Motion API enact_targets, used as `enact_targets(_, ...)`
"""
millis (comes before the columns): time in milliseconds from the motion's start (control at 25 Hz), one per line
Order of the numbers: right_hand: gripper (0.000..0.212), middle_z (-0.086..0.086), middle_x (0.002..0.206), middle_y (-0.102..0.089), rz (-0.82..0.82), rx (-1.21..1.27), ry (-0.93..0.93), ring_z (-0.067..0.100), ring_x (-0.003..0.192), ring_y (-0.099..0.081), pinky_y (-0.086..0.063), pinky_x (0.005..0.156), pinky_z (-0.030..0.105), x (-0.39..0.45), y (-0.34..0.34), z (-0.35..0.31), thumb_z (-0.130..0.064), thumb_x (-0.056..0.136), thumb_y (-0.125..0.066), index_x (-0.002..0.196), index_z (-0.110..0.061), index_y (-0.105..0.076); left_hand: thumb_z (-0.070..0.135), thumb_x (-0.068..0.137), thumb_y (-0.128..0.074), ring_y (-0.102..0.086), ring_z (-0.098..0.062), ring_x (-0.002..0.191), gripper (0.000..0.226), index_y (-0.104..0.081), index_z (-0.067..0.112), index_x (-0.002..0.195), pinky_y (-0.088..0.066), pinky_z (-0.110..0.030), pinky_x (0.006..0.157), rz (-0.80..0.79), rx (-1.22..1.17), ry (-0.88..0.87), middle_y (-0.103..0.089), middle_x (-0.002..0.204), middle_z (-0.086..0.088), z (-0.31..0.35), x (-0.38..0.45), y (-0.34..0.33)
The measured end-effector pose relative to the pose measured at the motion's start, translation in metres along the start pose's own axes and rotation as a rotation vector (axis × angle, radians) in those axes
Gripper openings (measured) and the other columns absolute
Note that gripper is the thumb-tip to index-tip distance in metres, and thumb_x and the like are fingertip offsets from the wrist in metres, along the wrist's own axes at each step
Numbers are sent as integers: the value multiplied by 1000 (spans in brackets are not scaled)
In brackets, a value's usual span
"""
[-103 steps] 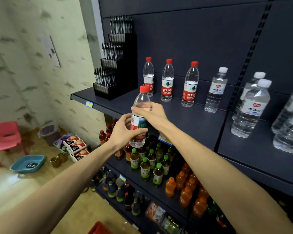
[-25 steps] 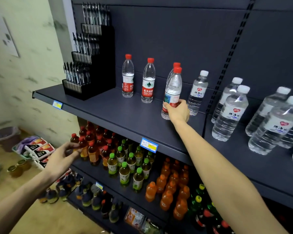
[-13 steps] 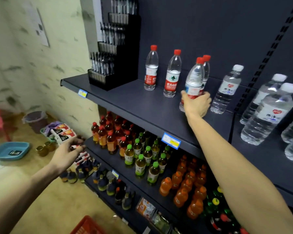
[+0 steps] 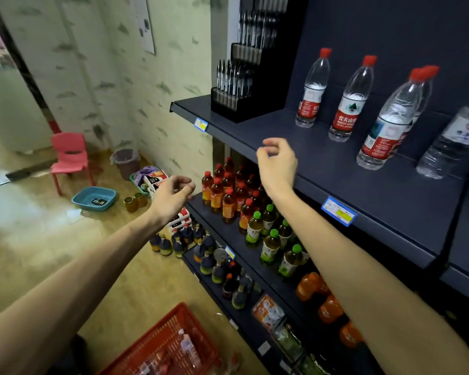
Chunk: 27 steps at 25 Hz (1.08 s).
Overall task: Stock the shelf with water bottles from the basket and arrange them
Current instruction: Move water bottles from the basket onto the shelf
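Several red-capped water bottles stand on the dark top shelf [image 4: 336,169]; the front one [image 4: 387,123] stands free, just ahead of another. Two more red-capped bottles [image 4: 313,89] [image 4: 349,101] line the back, and a white-capped bottle [image 4: 455,139] stands at the right. My right hand [image 4: 278,165] hovers over the shelf's front edge, empty, fingers loosely curled. My left hand [image 4: 171,197] hangs lower, in front of the second shelf, empty with fingers apart. A red basket [image 4: 157,345] on the floor below holds a water bottle [image 4: 188,347].
A black pen display [image 4: 244,85] stands at the shelf's left end. Lower shelves carry tea and juice bottles [image 4: 233,201]. On the floor to the left are a pink chair [image 4: 69,155], a blue basin [image 4: 94,198], a bin [image 4: 126,162] and jars.
My right hand has let go of the red-capped bottle, now standing on the shelf, and pulled back left. The view has turned down and left, showing the red basket.
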State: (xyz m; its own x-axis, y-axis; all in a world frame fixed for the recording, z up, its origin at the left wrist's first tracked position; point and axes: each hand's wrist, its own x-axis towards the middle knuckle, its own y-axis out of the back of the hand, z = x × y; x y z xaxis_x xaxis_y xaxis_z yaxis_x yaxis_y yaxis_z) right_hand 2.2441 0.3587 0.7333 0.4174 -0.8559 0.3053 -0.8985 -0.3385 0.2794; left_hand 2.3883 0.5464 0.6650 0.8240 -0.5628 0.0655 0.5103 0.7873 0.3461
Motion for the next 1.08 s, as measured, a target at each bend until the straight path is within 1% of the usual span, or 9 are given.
enact_targets(160,39,-8,109,-74,-345,-69,-45,12,104,-67,-54,96,34,-17,-30,7,-33,93,-68,129,-20,-61,15,103,-58,-69,-21,79,15,-62,7,115,-55,-33,76,12,11,13,-73,96,-12,-9,-5,10)
enact_targets(320,44,0,120,-71,-571,-78,-178,19,109,-68,-57,96,41,-41,-71,33,-36,92,-70,130,-17,-62,17,102,-60,-72,-22,80,14,-63,9,114,-53,-31,75,3,19,59,-75,94,-10,-28,-13,20)
enact_targets(400,41,5,123,-69,-655,-77,-267,22,110,-68,-58,90,39,-61,-94,57,-33,94,-69,129,-14,-61,16,101,-59,-72,-22,80,13,-62,10,113,-53,-28,69,-32,33,125,-76,95,-9,-48,-20,23)
enact_targets(480,39,7,123,-66,-759,-85,-391,20,104,-67,-56,72,28,-91,-120,91,-30,98,-66,131,-12,-59,12,102,-57,-68,-25,81,16,-60,6,116,-50,-29,65,-65,30,228,-73,96,-13,-87,-32,26)
enact_targets(600,30,12,113,-67,-892,-127,-578,19,84,-66,-47,63,27,-147,-167,171,-28,100,-62,126,-13,-58,13,103,-56,-65,-22,77,18,-59,3,118,-43,-26,58,-96,82,403,-69,99,-12,-170,-56,23)
enact_targets(760,24,13,114,-73,-963,-234,-800,30,100,-72,-56,73,38,-236,-219,312,-30,94,-67,113,-17,-60,14,102,-59,-63,-19,71,7,-60,9,107,-47,-24,56,-110,96,644,-69,93,-11,-311,-98,4)
enact_targets(840,27,11,107,-74,-1005,-294,-863,31,100,-71,-58,82,40,-281,-247,387,-31,91,-71,110,-13,-63,14,99,-64,-64,-21,71,2,-63,12,98,-48,-26,61,-104,111,733,-70,90,-12,-394,-116,-7)
enact_targets(920,36,6,103,-66,-1041,-360,-883,24,97,-65,-50,71,29,-317,-272,452,-27,91,-73,119,-6,-64,24,91,-71,-68,-24,72,9,-65,18,87,-54,-33,66,-108,114,819,-72,84,-9,-485,-130,-20)
enact_targets(1080,47,12,124,-66,-1122,-486,-836,28,119,-62,-41,83,24,-366,-306,562,-23,94,-70,135,-3,-58,42,78,-67,-75,-33,92,23,-67,21,87,-59,-49,83,-59,135,944,-78,94,-12,-637,-161,-45)
